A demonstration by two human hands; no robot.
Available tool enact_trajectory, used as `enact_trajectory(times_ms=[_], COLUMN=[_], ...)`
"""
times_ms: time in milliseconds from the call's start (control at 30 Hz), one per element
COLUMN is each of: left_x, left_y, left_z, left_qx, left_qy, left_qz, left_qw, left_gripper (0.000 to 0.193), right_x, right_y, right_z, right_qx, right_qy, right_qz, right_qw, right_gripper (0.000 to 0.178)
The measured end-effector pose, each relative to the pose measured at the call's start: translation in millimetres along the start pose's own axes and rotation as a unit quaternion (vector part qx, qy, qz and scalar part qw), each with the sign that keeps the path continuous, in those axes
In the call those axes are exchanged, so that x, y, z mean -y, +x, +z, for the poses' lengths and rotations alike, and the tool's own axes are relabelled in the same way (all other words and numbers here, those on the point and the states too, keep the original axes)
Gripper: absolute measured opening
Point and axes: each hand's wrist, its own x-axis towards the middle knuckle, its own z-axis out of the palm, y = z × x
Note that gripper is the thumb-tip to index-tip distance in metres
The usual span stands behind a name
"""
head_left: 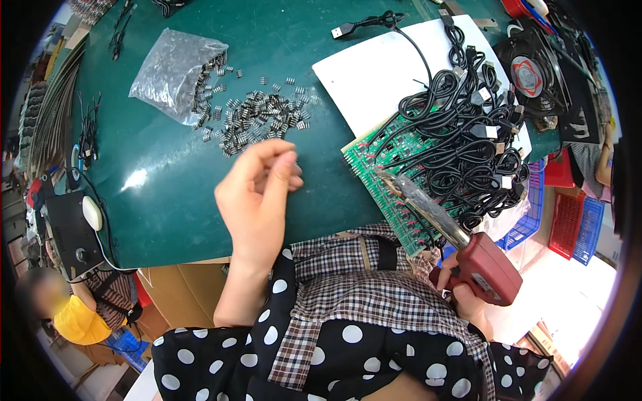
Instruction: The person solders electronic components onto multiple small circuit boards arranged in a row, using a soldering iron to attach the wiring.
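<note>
My left hand [257, 194] is over the green table, just in front of a heap of small metal pin connectors [257, 120]. Its fingers are curled in with the thumb against them, and whatever they hold, if anything, is hidden. My right hand [465, 297], low at the right, grips a dark red soldering gun [491, 271]. The gun's metal barrel points up and left, its tip over a panel of green circuit boards [374, 164]. Bundles of black USB cables [461, 140] lie across that panel.
An open clear plastic bag [170, 73] spills connectors at the far left. White board [341, 73] lies under the cables. A black fan [535, 77] stands at the right, and a black control box [70, 234] at the left edge. Another person [83, 314] sits at lower left.
</note>
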Motion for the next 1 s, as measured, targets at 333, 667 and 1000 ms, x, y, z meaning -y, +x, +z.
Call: enact_trajectory(times_ms=[333,667,1000], left_x=[-11.1,-11.7,-11.0], left_y=[-22.3,-18.5,-20.7], left_z=[8.7,29.4,35.1], left_qx=[0.128,0.157,0.142], left_qy=[-0.249,-0.286,-0.27], left_qz=[-0.186,-0.141,-0.136], left_qw=[0.942,0.935,0.943], left_gripper=[0.01,0.019,0.018], right_x=[-3.3,3.7,19.2], right_y=[1.1,1.3,4.3], right_z=[2.3,4.7,9.5], right_qx=[0.006,-0.045,-0.024], right_qy=[0.008,-0.016,0.007], right_qz=[-0.033,-0.013,0.092], right_qw=[0.999,0.999,0.995], right_gripper=[0.067,0.057,0.054])
